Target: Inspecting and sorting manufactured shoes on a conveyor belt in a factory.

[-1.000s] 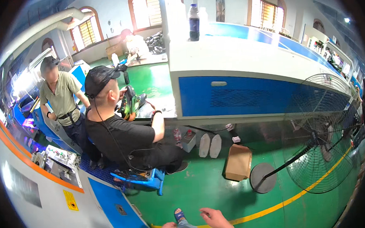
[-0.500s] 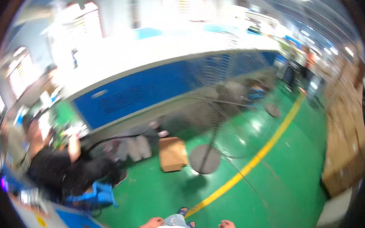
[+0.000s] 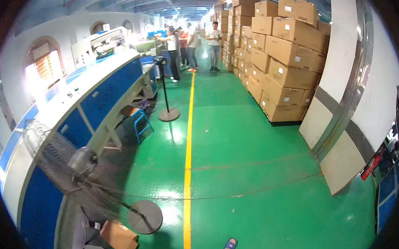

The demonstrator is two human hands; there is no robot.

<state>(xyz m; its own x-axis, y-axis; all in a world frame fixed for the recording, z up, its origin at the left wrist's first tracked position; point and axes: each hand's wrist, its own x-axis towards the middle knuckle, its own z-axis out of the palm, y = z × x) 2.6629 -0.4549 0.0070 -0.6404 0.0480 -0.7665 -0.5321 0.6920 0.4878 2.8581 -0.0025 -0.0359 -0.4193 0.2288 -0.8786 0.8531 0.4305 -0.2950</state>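
Note:
Neither my left hand nor my right hand shows in the head view now. My foot in a blue sandal (image 3: 231,243) stands on the green floor at the bottom edge, right of the yellow floor line (image 3: 187,169). To the near left is a large pedestal fan (image 3: 84,160) with a wire cage and a round grey base (image 3: 144,217). An open cardboard box (image 3: 120,238) lies beside that base, next to some grey cloth-like items (image 3: 93,247).
A long blue and white machine (image 3: 113,90) runs along the left. Farther on are a blue-framed stool (image 3: 141,125), a second fan (image 3: 164,88) and several people (image 3: 187,47). Stacked cartons (image 3: 290,71) and a white pillar (image 3: 339,65) line the right.
My view has swung right, from the machine's side to the aisle. Both hands, low in the earlier frame, are out of view. The seated person at left has also left the picture.

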